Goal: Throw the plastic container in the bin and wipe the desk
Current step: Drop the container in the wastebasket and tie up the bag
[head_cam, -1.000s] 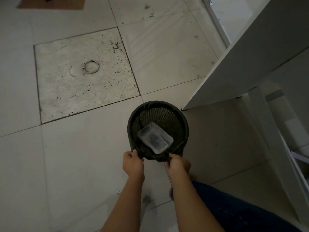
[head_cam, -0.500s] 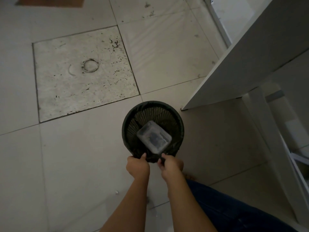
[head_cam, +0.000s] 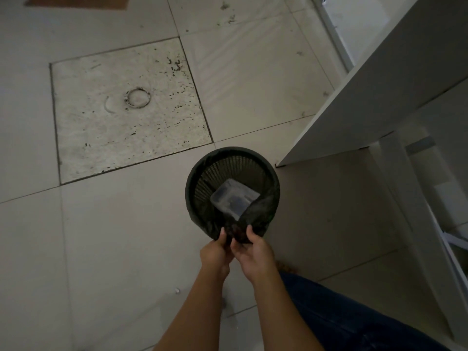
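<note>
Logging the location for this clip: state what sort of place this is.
Probably an office or study room: a tiled floor, a white desk, and beside it a black mesh bin holding a plastic container.

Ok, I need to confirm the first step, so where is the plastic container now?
In the head view it lies inside the black bin on the floor, lower centre: the plastic container sits beside the bin liner both hands are bunching.

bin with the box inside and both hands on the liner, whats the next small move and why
Probably finish tucking the black liner over the near rim and let go. The plastic container already lies inside the bin, and both the left hand and right hand pinch bunched liner at the near edge, so only the desk wipe remains.
</note>
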A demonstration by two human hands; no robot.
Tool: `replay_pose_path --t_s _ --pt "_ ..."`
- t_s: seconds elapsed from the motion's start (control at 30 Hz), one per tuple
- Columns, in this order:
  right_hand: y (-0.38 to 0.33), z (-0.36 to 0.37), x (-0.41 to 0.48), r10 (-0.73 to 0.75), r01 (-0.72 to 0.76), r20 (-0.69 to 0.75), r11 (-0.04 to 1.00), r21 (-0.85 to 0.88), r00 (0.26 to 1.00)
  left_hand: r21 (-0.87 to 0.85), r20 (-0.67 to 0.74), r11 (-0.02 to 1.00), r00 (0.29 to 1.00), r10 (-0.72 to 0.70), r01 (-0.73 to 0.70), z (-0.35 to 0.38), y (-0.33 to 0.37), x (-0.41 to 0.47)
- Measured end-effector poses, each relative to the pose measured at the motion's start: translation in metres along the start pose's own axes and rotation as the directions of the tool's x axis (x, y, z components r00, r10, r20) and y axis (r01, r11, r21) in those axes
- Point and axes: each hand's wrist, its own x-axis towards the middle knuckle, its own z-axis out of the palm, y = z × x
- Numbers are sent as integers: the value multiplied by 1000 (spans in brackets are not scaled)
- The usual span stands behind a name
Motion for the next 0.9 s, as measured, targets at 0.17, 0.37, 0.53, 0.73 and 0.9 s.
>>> replay_pose_path --t_s 0.17,0.37,0.53,0.73,0.9 --pt "1 -7 1 -21 18 -36 997 -79 999 22 -100 998 994 -53 56 3 -2 2" --pt "-13 -12 7 -66 63 -144 998 -25 987 -32 -270 999 963 -23 14 1 11 7" --pt "-18 -14 13 -82 89 -152 995 39 985 -320 -11 944 996 83 -82 -6 18 -4" --pt "-30 -14 11 -184 132 -348 977 -168 919 -358 265 931 964 34 66 -12 42 0" --pt "-42 -10 1 -200 173 -376 979 -105 905 -449 19 871 973 230 -198 -15 50 8"
